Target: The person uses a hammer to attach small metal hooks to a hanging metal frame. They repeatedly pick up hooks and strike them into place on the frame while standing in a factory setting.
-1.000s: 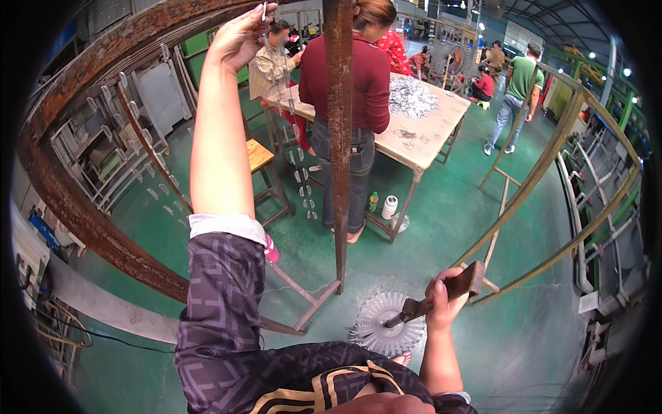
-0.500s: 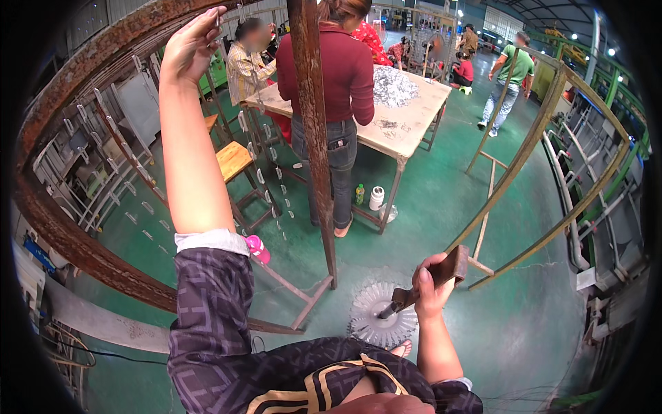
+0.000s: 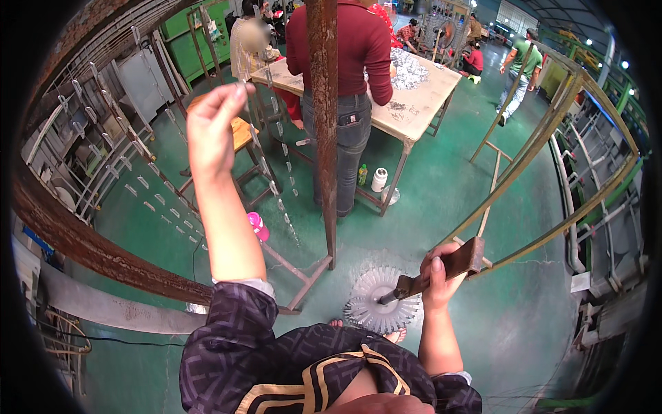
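Observation:
My left hand is raised at the upper left, thumb and fingertips pinched together. What the fingertips hold, if anything, is too small to make out. Just beside them hangs a strand of small clear or silvery pieces; more such strands hang to the left, inside a rusty metal frame. At the lower right, my right hand wraps around a brown, rusty metal bracket. A dark rod runs from the bracket down to a round fan of flat silvery pieces, seen above the floor by my feet.
An upright rusty post of the frame stands in front of me. Beyond it, a person in a dark red top stands at a table bearing a silvery heap. A second metal frame stands right; a pink container sits below.
My left hand has come down from the frame's top bar to beside a hanging strand, fingers pinched. My right hand still grips the bracket, shifted slightly. The view has tilted a little.

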